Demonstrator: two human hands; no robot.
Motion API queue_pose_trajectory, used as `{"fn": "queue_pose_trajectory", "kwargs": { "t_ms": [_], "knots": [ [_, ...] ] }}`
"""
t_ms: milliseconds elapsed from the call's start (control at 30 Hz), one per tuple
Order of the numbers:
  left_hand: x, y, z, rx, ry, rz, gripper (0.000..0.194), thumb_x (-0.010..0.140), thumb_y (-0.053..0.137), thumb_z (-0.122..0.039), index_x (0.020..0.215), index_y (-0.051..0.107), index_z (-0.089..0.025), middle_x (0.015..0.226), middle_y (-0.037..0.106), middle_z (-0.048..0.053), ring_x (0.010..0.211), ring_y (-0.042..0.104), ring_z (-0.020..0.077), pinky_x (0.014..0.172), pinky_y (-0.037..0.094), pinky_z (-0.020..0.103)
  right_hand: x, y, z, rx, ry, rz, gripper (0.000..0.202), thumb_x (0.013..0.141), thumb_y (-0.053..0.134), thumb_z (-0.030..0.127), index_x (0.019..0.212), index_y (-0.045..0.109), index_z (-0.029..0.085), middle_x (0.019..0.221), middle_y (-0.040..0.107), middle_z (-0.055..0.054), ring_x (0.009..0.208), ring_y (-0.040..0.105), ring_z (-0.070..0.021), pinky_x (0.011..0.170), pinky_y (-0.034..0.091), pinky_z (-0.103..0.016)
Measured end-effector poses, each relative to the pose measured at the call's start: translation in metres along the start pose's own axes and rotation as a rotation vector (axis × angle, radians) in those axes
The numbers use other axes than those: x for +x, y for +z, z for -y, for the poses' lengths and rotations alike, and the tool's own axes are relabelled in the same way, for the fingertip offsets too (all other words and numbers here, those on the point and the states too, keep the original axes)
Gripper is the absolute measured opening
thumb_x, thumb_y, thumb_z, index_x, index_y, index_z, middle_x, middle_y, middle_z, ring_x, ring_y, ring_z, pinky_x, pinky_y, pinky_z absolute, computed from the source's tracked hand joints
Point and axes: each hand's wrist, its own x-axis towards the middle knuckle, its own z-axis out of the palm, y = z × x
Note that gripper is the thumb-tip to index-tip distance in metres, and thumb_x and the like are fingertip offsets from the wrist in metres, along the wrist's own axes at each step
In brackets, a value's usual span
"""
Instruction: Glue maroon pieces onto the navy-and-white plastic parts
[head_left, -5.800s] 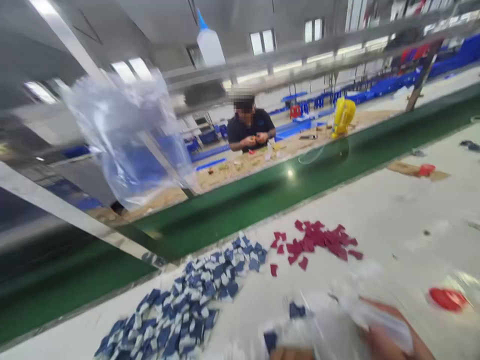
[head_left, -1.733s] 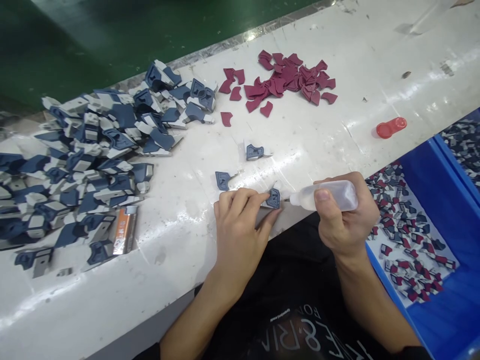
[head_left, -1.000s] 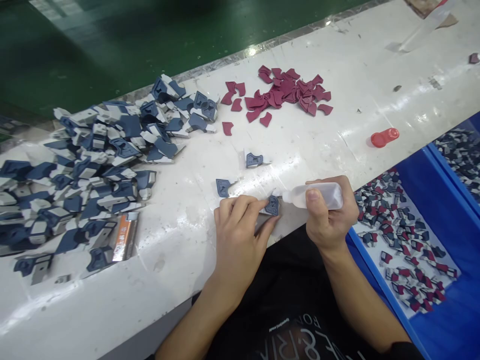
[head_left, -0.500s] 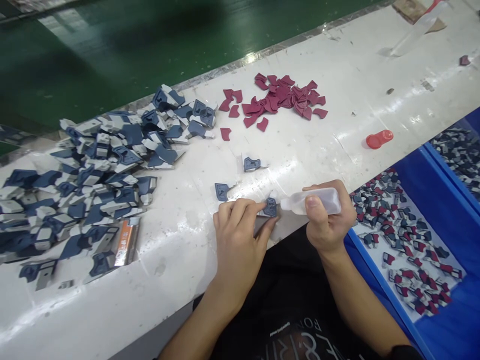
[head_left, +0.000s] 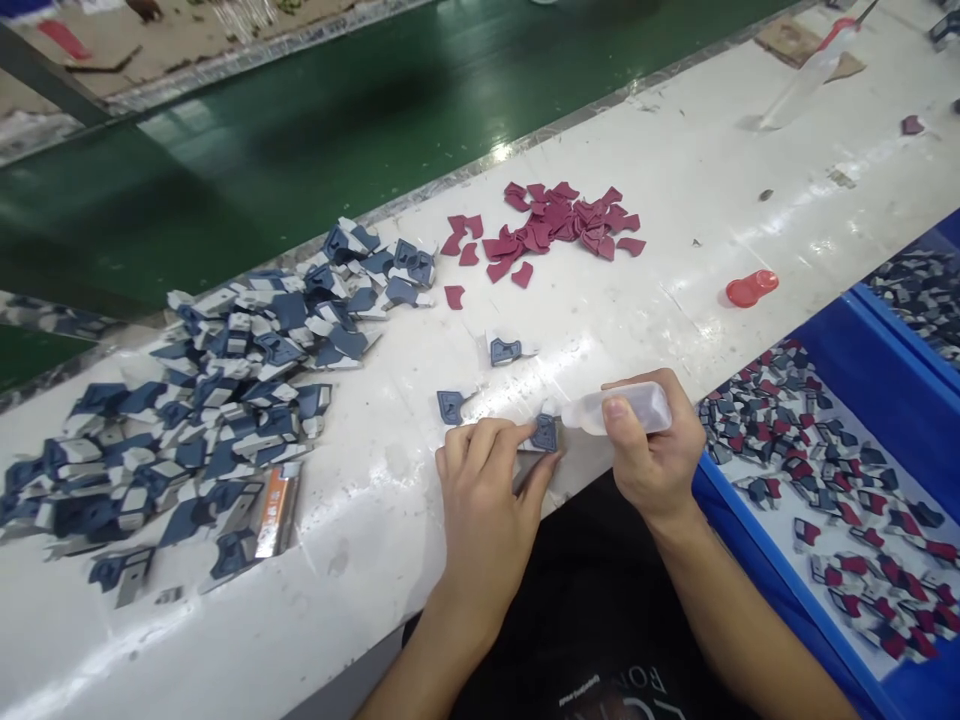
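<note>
Change over the last seconds: very little at the hands. The view has drifted, showing more of the green belt (head_left: pixel 300 130) beyond the far edge; the scattered pieces sit lower in the picture but lie as before on the tabletop (head_left: pixel 712 190). Reading: the gluing of this one piece is ongoing, not finished.

Far-left side: a heap of blue-and-grey parts (head_left: pixel 225 400), too many to count, with one orange-labelled flat item (head_left: pixel 276 512) at its near edge.

Middle: two loose blue parts, one (head_left: pixel 451 406) just left of the hands, one (head_left: pixel 505 350) a little further back. Behind them, toward the far edge, a pile of maroon pieces (head_left: pixel 555 225), roughly two dozen; exact count not possible.

Near edge: left hand (head_left: pixel 487 500) presses fingertips down on a single blue part (head_left: pixel 545 433), pinning it. Right hand (head_left: pixel 656 450) is closed around one clear squeeze bottle (head_left: pixel 619 408), nozzle touching that part.

Right: one red cap (head_left: pixel 750 288) lying loose; one second bottle (head_left: pixel 810 70) near the far-right corner. Off the near edge, a blue bin (head_left: pixel 862 350) of finished pieces, uncounted.
</note>
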Motion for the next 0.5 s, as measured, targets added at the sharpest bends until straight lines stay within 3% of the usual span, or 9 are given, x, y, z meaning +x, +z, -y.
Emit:
{"fn": "queue_pose_trajectory", "kwargs": {
  "t_ms": [100,267,333,433,500],
  "knots": [
    [-0.001,0.000,0.000,0.034,0.029,-0.001,0.019,0.101,0.074,-0.027,0.119,0.066,-0.027,0.104,0.071,0.002,0.102,0.056,0.0240,0.090,0.042,0.042,-0.001,0.000,0.003,0.013,0.039,-0.027,0.012,0.098,0.075,0.032,0.092,0.070,0.023,0.074,0.069,0.002,0.060,0.064,-0.0152,0.052,0.049,-0.024],
    [0.001,0.008,-0.011,0.136,-0.008,-0.110,0.016,0.101,0.072,-0.026,0.116,0.067,-0.026,0.103,0.072,0.004,0.101,0.056,0.0264,0.086,0.041,0.045,-0.007,0.000,-0.002,0.107,0.153,-0.205,0.018,0.099,0.073,0.037,0.090,0.072,0.022,0.071,0.066,0.001,0.053,0.059,-0.0158,0.047,0.046,-0.026],
    [0.002,0.008,-0.017,0.138,-0.029,-0.103,0.022,0.099,0.073,-0.026,0.120,0.066,-0.027,0.109,0.071,0.006,0.104,0.057,0.0280,0.087,0.042,0.046,-0.008,0.002,-0.008,0.163,0.197,-0.260,0.022,0.099,0.073,0.041,0.091,0.072,0.020,0.068,0.063,0.001,0.050,0.054,-0.0157,0.044,0.042,-0.027],
    [0.005,-0.006,-0.018,0.172,-0.052,-0.073,0.040,0.096,0.073,-0.028,0.135,0.062,-0.026,0.128,0.063,0.011,0.117,0.055,0.0330,0.095,0.045,0.051,-0.008,0.004,-0.014,0.251,0.211,-0.298,0.028,0.100,0.070,0.047,0.092,0.069,0.020,0.063,0.055,0.004,0.046,0.049,-0.0146,0.044,0.038,-0.026],
    [0.008,-0.018,-0.010,0.271,-0.095,-0.132,0.043,0.098,0.069,-0.030,0.141,0.061,-0.024,0.133,0.057,0.016,0.118,0.053,0.0356,0.097,0.046,0.055,-0.007,0.004,-0.016,0.271,0.211,-0.290,0.031,0.102,0.068,0.050,0.092,0.066,0.020,0.061,0.050,0.006,0.045,0.047,-0.0138,0.045,0.037,-0.026]
  ]
}}
